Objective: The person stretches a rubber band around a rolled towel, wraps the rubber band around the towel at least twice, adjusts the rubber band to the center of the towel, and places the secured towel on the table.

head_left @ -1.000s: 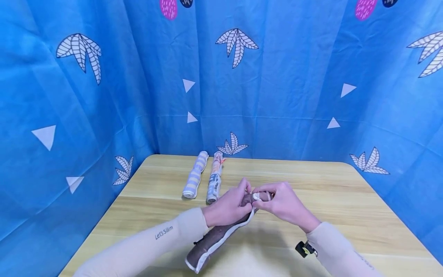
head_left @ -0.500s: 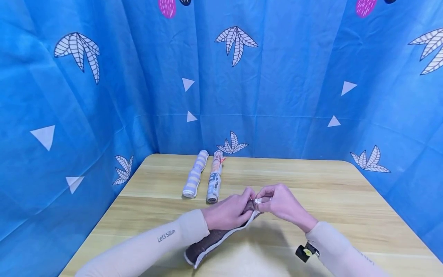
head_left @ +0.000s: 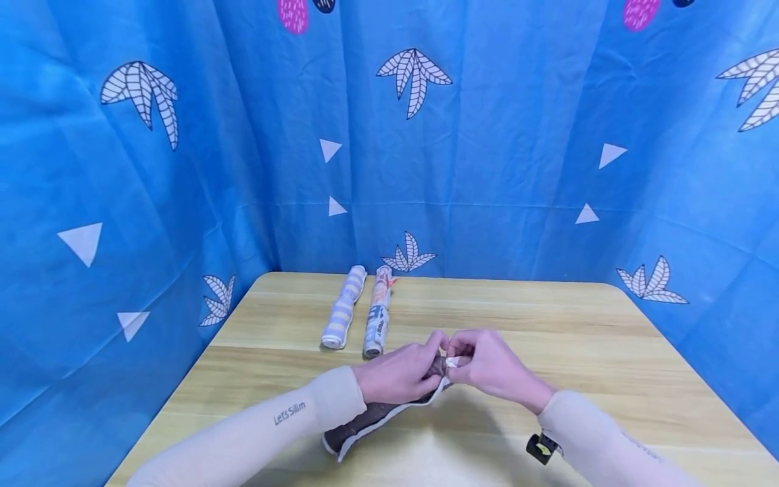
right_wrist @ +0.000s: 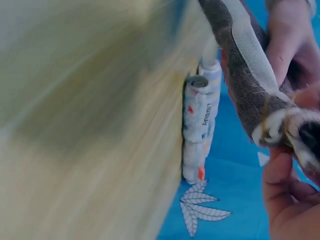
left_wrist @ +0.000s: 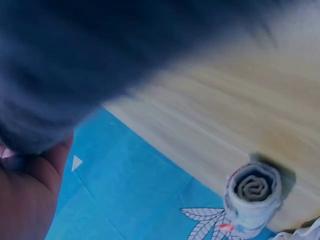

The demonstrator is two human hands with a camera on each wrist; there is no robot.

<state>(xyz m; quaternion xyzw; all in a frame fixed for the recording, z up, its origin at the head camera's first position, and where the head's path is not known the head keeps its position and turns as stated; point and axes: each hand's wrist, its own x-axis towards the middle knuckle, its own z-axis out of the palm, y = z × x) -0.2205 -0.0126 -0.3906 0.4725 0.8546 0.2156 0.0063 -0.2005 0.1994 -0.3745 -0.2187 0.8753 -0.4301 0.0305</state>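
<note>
A brown rolled towel with a white edge lies slantwise between my hands, its near end low over the table. My left hand grips the roll close to its far end. At that end my right hand pinches, its fingertips meeting those of the left. In the right wrist view, a thin tan elastic band circles the towel near its end, beside white bunched cloth. The fingers cover much of this end in the head view. Dark blurred cloth fills the upper left of the left wrist view.
Two more rolled towels stand apart on the wooden table, toward the back: one striped lilac and yellow, one white with printed patterns. Blue patterned curtains enclose the table's back and sides.
The towel's near end has shifted away from me and slightly left. My right hand has closed in on the left, and the towel's far end, visible earlier, is now mostly covered by fingers.
</note>
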